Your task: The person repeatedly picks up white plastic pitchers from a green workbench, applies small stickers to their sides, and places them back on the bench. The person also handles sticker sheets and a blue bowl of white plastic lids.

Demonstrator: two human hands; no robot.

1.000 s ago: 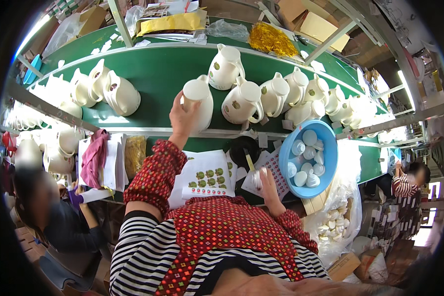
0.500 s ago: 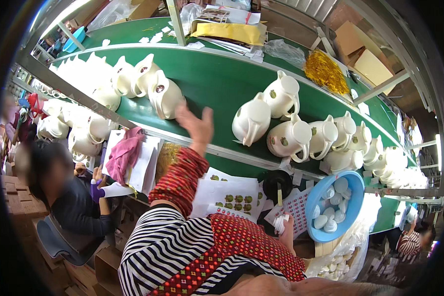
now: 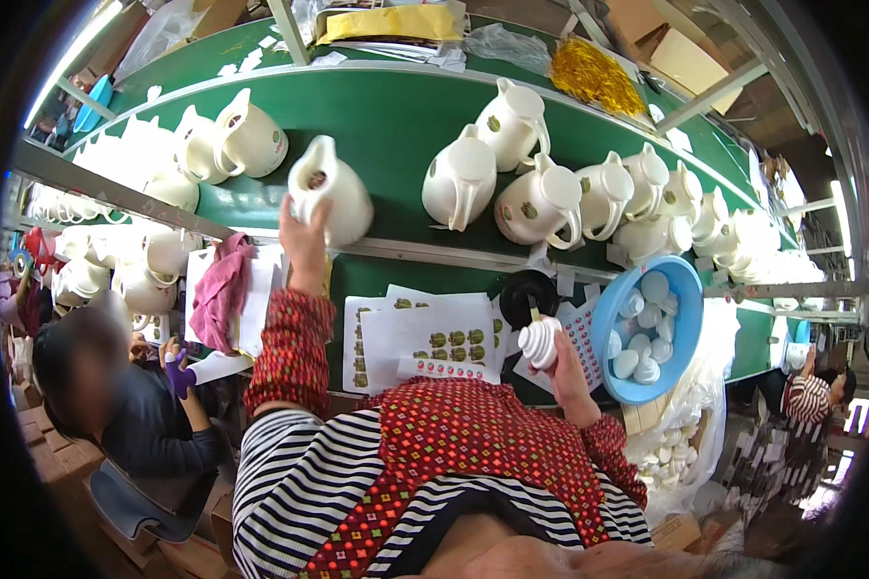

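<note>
The open white jug (image 3: pixel 350 207), left of the frame's upper middle, has just come away from its row (image 3: pixel 251 140), so now your left hand (image 3: pixel 305 239) has its fingers around it while your right hand's (image 3: pixel 569 365) fingers pinch a white ridged cap (image 3: pixel 540 342).

The cream, rounded, spouted jug (image 3: pixel 350 205) near the front edge of the long, flat green counter (image 3: pixel 386 125) has a smooth, glossy shell. The counter surface is smooth and reflective; a grey metal-looking rail (image 3: pixel 406 251) borders its front edge. The white, stepped, round lid (image 3: pixel 541 344) is ridged, plastic-looking. The light-blue round basin (image 3: pixel 604 304) is smooth plastic. The white rectangular sheets (image 3: pixel 386 328) are matt paper. The crumpled pink cloth (image 3: pixel 222 294) is matt.
</note>
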